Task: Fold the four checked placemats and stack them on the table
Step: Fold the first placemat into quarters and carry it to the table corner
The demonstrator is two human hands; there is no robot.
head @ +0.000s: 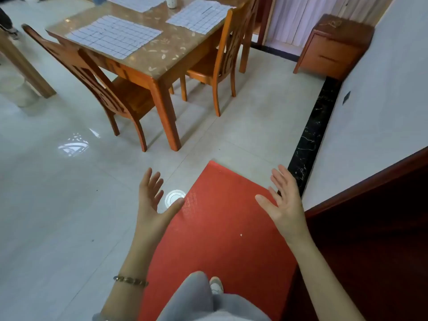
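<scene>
Three checked placemats lie flat and unfolded on the wooden table (159,63) at the upper left: one near the table's front corner (113,36), one on the right side (200,16), one at the far edge (139,2), partly cut off. My left hand (151,200) and my right hand (282,202) are held out in front of me, fingers spread, palms facing each other, holding nothing. Both are far from the table, over the floor and a red mat (220,239).
Two wooden chairs stand at the table, one on the near left (92,75) and one on the right (222,54). A white cup (171,1) stands on the table. A wooden cabinet (333,47) sits by the right wall. A dark door frame (370,228) is at my right.
</scene>
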